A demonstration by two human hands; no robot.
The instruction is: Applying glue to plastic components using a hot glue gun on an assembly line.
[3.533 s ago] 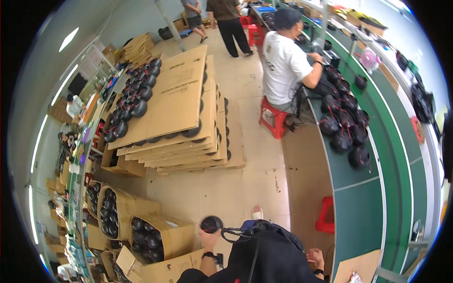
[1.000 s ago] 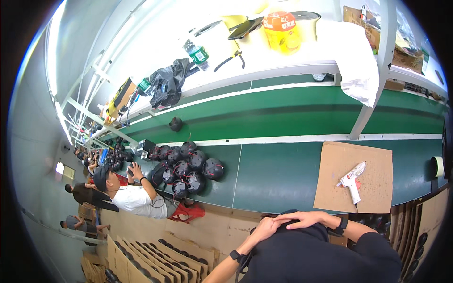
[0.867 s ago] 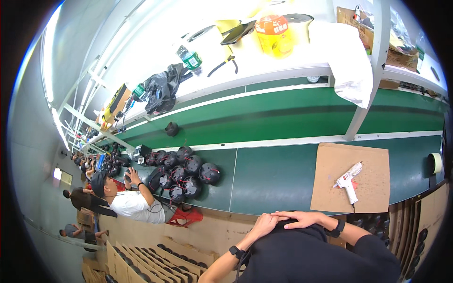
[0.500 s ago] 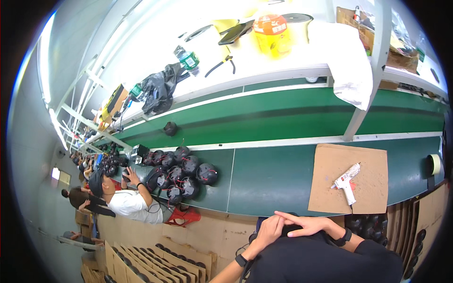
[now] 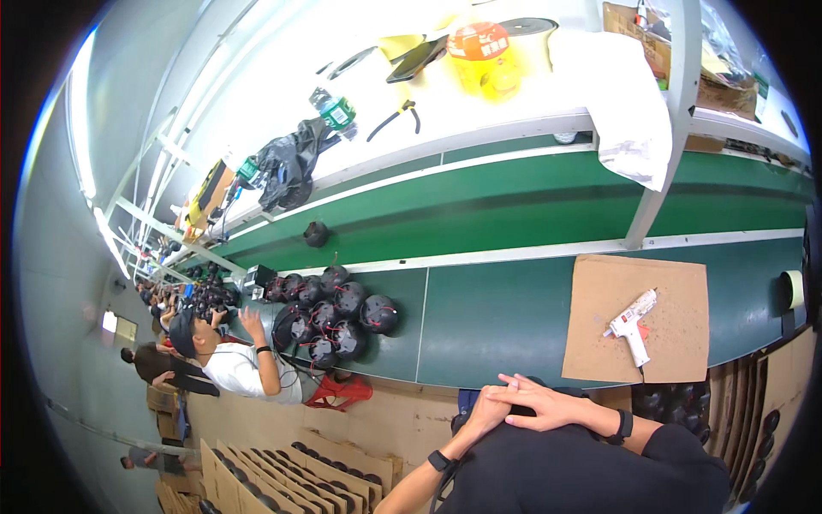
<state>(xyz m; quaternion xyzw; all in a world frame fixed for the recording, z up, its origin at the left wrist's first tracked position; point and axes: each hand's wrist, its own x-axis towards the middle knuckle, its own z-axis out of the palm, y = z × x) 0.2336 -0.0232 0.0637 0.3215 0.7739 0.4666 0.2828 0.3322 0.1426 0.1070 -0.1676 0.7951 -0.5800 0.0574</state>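
Note:
My left hand (image 5: 486, 409) and my right hand (image 5: 548, 403) are crossed low in the picture, against my dark shirt at the near edge of the green bench (image 5: 497, 317). The right hand lies flat over the left, fingers stretched. Each wrist wears a black band. Something dark shows under the left hand; I cannot tell whether it is held. A white hot glue gun (image 5: 632, 324) lies on a cardboard sheet (image 5: 599, 343), just beyond my right hand.
A cluster of black round parts with red wires (image 5: 338, 317) sits left on the bench, where a seated co-worker (image 5: 244, 368) on a red stool (image 5: 342, 392) reaches. The upper shelf holds a yellow container (image 5: 479, 51), pliers (image 5: 394, 116) and a black bag (image 5: 287, 163). Cardboard trays (image 5: 291, 467) stand lower left.
The view swung from the floor and cardboard stacks to the bench. In the last second my crossed hands slid slightly right, toward the bench edge.

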